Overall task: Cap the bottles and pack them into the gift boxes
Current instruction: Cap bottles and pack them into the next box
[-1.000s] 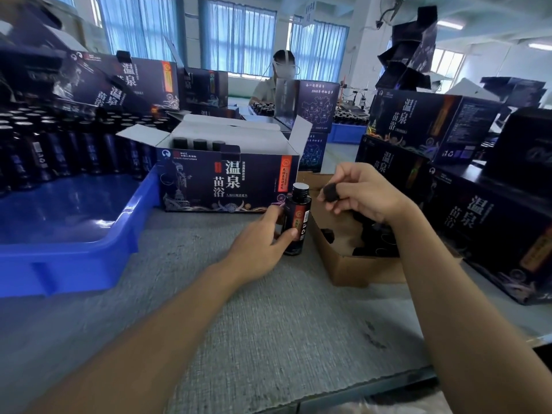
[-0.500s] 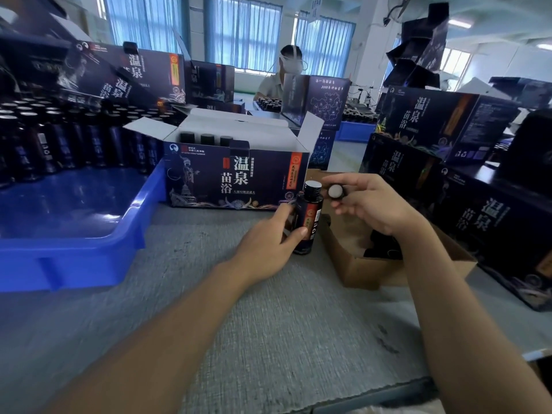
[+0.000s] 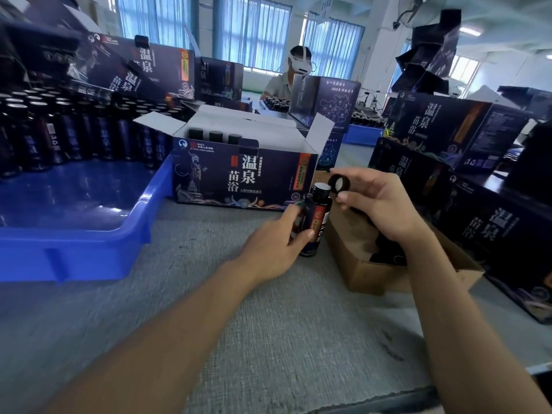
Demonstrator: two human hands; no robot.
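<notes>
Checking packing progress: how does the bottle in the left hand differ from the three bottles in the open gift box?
The held bottle has a bare neck, its black cap pinched in the right hand; the boxed bottles are capped. The held bottle stands on the table, gripped by the left hand, label showing; the boxed bottles sit in the gift box, only tops visible. All are dark and upright.

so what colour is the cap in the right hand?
The cap is black with a pale inside, seen best in the head view.
</notes>
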